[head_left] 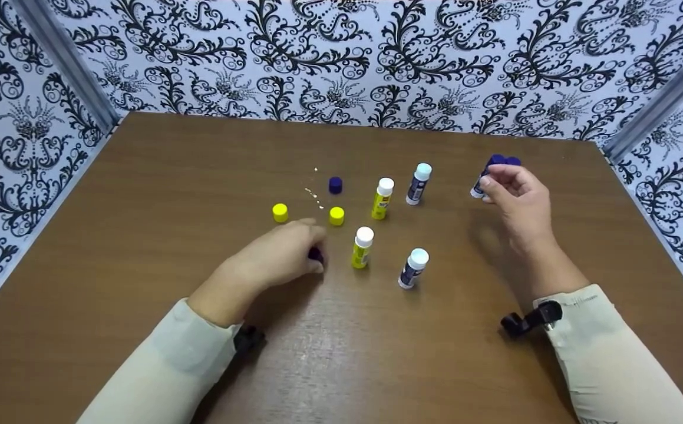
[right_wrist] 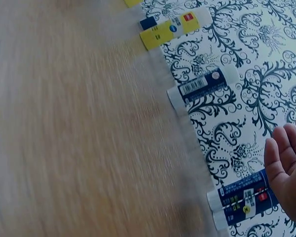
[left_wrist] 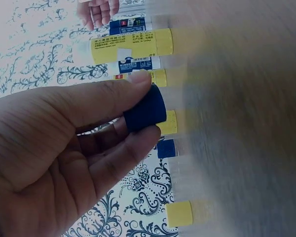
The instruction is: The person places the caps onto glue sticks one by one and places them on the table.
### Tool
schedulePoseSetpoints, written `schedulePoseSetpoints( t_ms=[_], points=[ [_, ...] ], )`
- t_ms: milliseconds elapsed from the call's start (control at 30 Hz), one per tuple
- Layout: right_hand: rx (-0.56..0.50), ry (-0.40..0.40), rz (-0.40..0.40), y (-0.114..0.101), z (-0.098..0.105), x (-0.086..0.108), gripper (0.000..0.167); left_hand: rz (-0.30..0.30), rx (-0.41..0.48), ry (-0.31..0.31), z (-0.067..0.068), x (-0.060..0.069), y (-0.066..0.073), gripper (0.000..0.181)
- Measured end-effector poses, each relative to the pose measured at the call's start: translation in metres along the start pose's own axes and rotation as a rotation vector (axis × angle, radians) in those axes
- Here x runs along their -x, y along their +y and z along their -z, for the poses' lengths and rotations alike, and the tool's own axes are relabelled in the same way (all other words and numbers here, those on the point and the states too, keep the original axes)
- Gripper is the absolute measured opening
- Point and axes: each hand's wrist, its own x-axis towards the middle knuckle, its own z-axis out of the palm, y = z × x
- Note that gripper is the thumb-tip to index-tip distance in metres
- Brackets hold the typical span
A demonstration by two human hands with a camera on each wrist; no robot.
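My left hand point(head_left: 276, 253) is low over the table and pinches a dark blue cap point(left_wrist: 147, 109) between thumb and fingers. Just right of it stand two yellow glue sticks point(head_left: 361, 253) without coloured caps, their white tops showing. Two blue glue sticks point(head_left: 412, 272) with white tops stand upright farther right. My right hand point(head_left: 524, 206) hovers with loosely bent fingers and holds nothing. Behind it, two capped blue glue sticks point(right_wrist: 244, 200) stand side by side, partly hidden by the hand in the head view.
Two yellow caps point(head_left: 280, 213) and another dark blue cap point(head_left: 335, 185) sit on the brown table point(head_left: 158, 176), beyond my left hand. Small white crumbs point(head_left: 320, 207) lie between them. A patterned wall point(head_left: 341, 59) borders the table's back, with panels at both sides.
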Motion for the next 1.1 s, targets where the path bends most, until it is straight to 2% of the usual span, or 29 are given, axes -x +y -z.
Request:
schedulePoseSetpoints(
  t_ms=[133,300,467,900,1100],
  points=[
    [0.032,-0.068,0.013,-0.001,-0.004,0.003,0.017,-0.007,0.016,0.002,0.000,-0.001,0.001,0.013],
    [0.066,-0.138,0.026,-0.004,-0.008,0.008,0.018,-0.001,0.034,0.000,0.001,-0.002,0.002,0.013],
    [0.089,-0.199,0.014,-0.006,-0.011,0.012,0.018,-0.020,0.037,0.021,0.002,-0.003,0.003,0.013],
    [0.092,-0.302,-0.009,-0.006,-0.017,0.018,0.025,-0.056,0.064,0.051,0.002,-0.003,0.006,0.013],
    [0.108,-0.363,0.001,-0.006,-0.019,0.021,0.029,-0.098,0.069,0.073,0.002,-0.003,0.006,0.013]
  ],
)
